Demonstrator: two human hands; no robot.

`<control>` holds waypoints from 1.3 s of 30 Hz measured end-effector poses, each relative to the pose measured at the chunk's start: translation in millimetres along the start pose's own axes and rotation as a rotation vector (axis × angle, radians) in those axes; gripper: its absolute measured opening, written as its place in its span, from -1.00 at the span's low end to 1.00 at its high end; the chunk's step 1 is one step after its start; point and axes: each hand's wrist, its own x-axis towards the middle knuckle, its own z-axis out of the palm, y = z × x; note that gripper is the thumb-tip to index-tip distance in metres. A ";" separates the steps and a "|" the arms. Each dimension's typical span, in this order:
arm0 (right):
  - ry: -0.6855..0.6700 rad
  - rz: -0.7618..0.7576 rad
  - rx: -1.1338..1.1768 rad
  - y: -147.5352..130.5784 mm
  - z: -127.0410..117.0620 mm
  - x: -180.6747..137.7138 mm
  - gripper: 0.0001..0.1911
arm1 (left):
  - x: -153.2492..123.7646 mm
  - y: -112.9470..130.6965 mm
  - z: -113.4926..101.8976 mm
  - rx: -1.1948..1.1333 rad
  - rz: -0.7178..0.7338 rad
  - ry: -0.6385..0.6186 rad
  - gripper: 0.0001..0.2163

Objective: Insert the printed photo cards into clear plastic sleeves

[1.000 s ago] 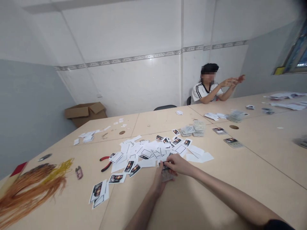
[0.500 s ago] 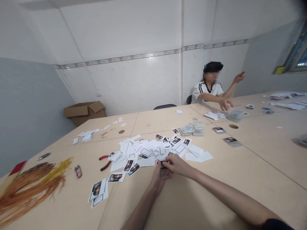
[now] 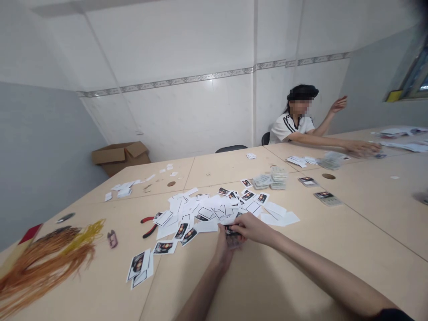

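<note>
Small printed photo cards [image 3: 233,237] sit in a thin bundle held between the person's two hands, at the near edge of a messy heap of white paper offcuts [image 3: 200,211] on a pale wood-toned surface [image 3: 301,254]. The left hand [image 3: 222,254] grips the bundle from below, while the right hand [image 3: 256,228] closes over it from above. Red-handled pliers [image 3: 149,226] lie left of the heap, and farther left is a tangle of orange and yellow cord [image 3: 43,272]. Beyond the heap stand banded stacks of cards [image 3: 270,179]. Across the surface, a co-worker [image 3: 294,125] in a white striped shirt stretches one hand [image 3: 361,148] low over the far end, the other raised — neither is near the bundle.
</note>
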 end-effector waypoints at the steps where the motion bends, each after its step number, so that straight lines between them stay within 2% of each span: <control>1: 0.003 -0.001 -0.002 -0.3 -0.3 -0.2 -0.70 | -0.1 0.2 0.6 -0.001 0.002 0.007 -0.48; 8: 0.007 -0.032 -0.041 -0.3 2.4 -0.6 -0.71 | 0.5 1.3 1.4 0.011 0.045 -0.014 -0.50; 12: 0.095 -0.057 -0.178 -5.2 4.0 -3.2 -0.77 | 0.3 1.6 -0.5 -0.004 0.039 0.016 -0.52; 16: 0.123 -0.014 -0.222 -8.7 2.5 -6.1 -0.62 | 0.4 0.9 -1.3 -0.017 0.036 0.010 -0.52; 23: 0.108 0.009 -0.183 -3.6 2.5 -4.8 -0.94 | 1.5 1.3 -2.3 -0.003 0.034 -0.006 -0.54; 31: 0.107 0.002 -0.113 -5.2 0.9 -6.8 -0.89 | -1.6 4.7 3.7 -0.035 -0.023 0.036 -0.54; 39: 0.177 -0.028 -0.116 -3.9 4.3 -3.8 -0.88 | -2.6 6.6 5.2 -0.032 -0.014 0.027 -0.54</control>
